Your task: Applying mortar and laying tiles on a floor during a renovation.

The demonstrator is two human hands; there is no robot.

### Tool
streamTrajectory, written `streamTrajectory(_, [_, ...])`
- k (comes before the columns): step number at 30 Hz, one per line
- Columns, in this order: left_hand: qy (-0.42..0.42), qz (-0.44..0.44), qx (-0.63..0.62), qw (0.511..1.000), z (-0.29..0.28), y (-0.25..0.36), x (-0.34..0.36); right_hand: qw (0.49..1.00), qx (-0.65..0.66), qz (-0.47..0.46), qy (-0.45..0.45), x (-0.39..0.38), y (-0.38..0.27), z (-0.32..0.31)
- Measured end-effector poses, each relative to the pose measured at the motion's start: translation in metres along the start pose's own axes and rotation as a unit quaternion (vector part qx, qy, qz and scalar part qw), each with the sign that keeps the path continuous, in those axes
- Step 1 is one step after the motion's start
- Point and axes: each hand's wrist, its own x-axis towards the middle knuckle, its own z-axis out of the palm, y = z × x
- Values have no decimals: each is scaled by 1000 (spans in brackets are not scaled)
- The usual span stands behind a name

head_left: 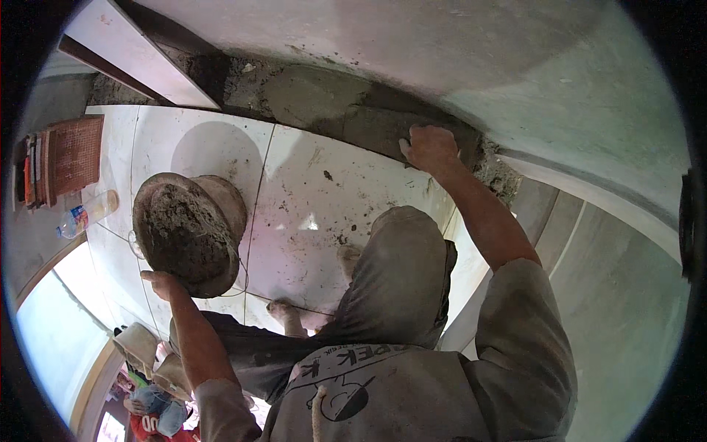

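Observation:
A dirty bucket (227, 202) stands tilted on the white tiles, its mouth turned toward me. Wet grey mortar (184, 230) lies inside it. My left hand (163, 284) is closed on the bucket's near rim, its fingers partly hidden. Over at the wall base, my right hand (432, 149) is curled at a strip of wet mortar (317, 96) that fills the gap between tiles and wall. Whatever it grips is hidden beneath the hand. Part of the strip looks smoothed; its left end is rough.
White floor tiles (294, 191) carry mortar crumbs. A pale upright panel (140, 51) stands at the far left. Brown crates (74, 156) and a plastic bottle (88, 214) sit at left. A person in red (158, 427) is beyond the doorway, lower left.

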Motion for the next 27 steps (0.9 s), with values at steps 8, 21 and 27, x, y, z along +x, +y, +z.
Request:
streamTrajectory(8, [-8, -7, -14, 1000, -4, 10, -19, 998, -54, -11, 41, -48, 75, 32])
streamTrajectory(21, [8, 5, 37, 999, -3, 7, -11, 971, -13, 211, -108, -108, 189, 59])
streamTrajectory(27, [-7, -15, 2, 1000, -4, 5, -8, 971, 50, 230, -35, -137, 206, 41])
